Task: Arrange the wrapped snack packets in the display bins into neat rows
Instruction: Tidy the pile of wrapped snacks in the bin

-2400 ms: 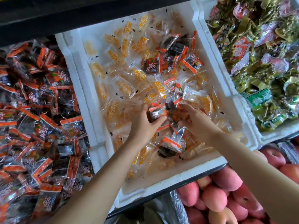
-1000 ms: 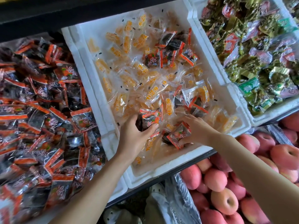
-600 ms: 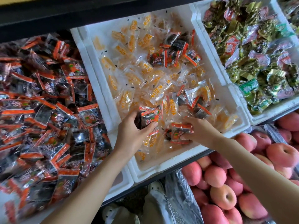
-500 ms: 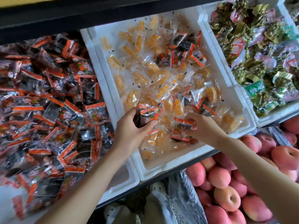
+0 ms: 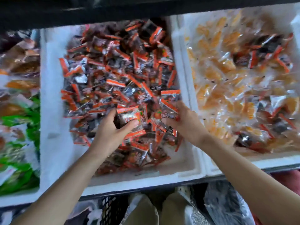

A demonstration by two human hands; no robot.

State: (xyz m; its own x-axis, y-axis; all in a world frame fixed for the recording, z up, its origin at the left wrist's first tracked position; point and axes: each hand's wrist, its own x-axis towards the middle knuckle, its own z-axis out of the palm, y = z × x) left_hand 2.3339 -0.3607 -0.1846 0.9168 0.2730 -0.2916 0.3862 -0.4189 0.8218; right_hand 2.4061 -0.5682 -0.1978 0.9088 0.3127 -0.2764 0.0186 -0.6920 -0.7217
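Head view, heavy motion blur across the frame.

**Pose.** Both forearms reach up from the bottom edge and converge over the middle foam bin (image 5: 52,127). The left hand (image 5: 110,135) is palm-down with the wrist straight. Its thumb lies under and its fingers (image 5: 112,114) curl over the far side of an orange-trimmed dark packet (image 5: 129,116), so it has a firm grip on the packet, which is raised just above the heap. The right hand (image 5: 186,125) comes in from the right, its wrist over the bin's right wall. Its fingers are curled around a small bunch of the same packets (image 5: 169,108). This is probably two or three, but the blur prevents a count. The two hands are near each other but not touching.

**Task items.** The loose heap of dark packets (image 5: 116,70) fills the middle bin in no order, with no rows visible. The neighbouring foam bin (image 5: 276,162) to the right holds yellow packets (image 5: 215,95) with several dark strays (image 5: 243,57) mixed in. A third bin (image 5: 16,198) at the left edge holds green and brown wrappers (image 5: 19,117).

**Change vs. 0.5 s ago.** At that point both hands were over the yellow-packet bin, each pinching a dark packet. Both hands are now over the dark-packet bin with their loads kept. The camera has swung left: the dark bin is now centred, the yellow bin is pushed to the right, and the apples and green-foil bin are out of view, while the left-hand bin has come into view.
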